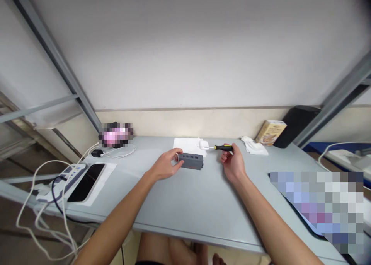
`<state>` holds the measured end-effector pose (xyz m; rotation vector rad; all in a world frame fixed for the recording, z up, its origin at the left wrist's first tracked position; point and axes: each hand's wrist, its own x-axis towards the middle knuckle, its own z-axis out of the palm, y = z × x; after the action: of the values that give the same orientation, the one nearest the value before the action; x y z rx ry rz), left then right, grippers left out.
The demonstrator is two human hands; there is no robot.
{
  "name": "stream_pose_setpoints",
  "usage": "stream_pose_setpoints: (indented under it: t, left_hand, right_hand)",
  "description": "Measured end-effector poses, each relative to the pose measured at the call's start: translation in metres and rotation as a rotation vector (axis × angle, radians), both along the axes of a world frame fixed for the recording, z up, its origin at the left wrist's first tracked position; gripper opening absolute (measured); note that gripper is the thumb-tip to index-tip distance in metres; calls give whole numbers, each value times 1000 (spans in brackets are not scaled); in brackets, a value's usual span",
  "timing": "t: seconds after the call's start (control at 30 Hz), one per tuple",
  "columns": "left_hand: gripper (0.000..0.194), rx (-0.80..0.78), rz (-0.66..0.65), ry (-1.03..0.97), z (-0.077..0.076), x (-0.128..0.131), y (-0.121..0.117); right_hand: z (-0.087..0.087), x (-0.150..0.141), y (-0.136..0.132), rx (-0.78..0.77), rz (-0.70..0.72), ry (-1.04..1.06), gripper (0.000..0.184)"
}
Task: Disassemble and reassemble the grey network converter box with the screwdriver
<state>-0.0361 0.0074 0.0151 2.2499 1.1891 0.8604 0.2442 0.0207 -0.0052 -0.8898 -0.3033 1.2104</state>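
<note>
My left hand grips the left end of a small dark grey box with a row of vent slots along its upper side. The box lies on or just above the grey desk; I cannot tell which. In my right hand is a screwdriver with a black and yellow handle. Its thin metal shaft points left, its tip behind and above the box, apart from it. Beyond the box lie a white sheet of paper and a small white rounded object, which the shaft passes in front of.
On the left are a phone, a power strip, a black plug and tangled white cables. Crumpled tissue, a yellow box and a black speaker-like object stand at the back right. A blurred-out panel is at right.
</note>
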Motion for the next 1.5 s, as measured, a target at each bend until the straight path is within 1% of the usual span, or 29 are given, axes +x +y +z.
stream_pose_setpoints:
  t: [0.2,0.37,0.57,0.77,0.87,0.93,1.03,1.07,1.13,1.23,1.3,1.33,1.4,1.5]
  left_hand:
    - [24,-156,5,-158,-11,7,5]
    - [31,-149,32,-229,-17,6,10]
    - [36,-153,48,-274,-19,7,13]
    - [35,-173,82,-249,-26,7,15]
    - [35,-174,89,-176,-30,6,16]
    - [35,-121,98,-97,-30,5,16]
    - [32,29,99,-1,-28,5,14]
    - [31,58,92,16,-27,5,13]
    - [32,60,75,36,-24,5,12]
    - [31,22,32,51,-21,5,10]
    - [31,22,7,56,-19,5,9]
    - [30,29,2,57,-19,5,9]
    - [30,41,2,53,-19,5,9]
    - [30,52,-5,39,-20,5,10]
  right_hand:
    - [0,0,0,-2,2,-8,28]
    - [-1,1,1,-3,-6,-8,30]
    - [-1,1,1,3,2,-8,30]
    - [-2,2,1,6,7,-26,33]
    - [-2,3,0,4,6,-23,32]
    - [0,2,0,0,1,-20,31]
    - [3,1,0,-3,-24,-46,29]
    - [5,0,-1,-2,-48,-77,30]
    - [8,-3,-3,5,-114,-208,36]
    - [12,-9,-11,78,-217,-551,45]
    - [14,-14,-17,170,-249,-769,48]
    - [15,-17,-20,203,-254,-846,48]
    - [14,-21,-25,238,-256,-946,47]
    - [11,-25,-31,253,-276,-1043,44]
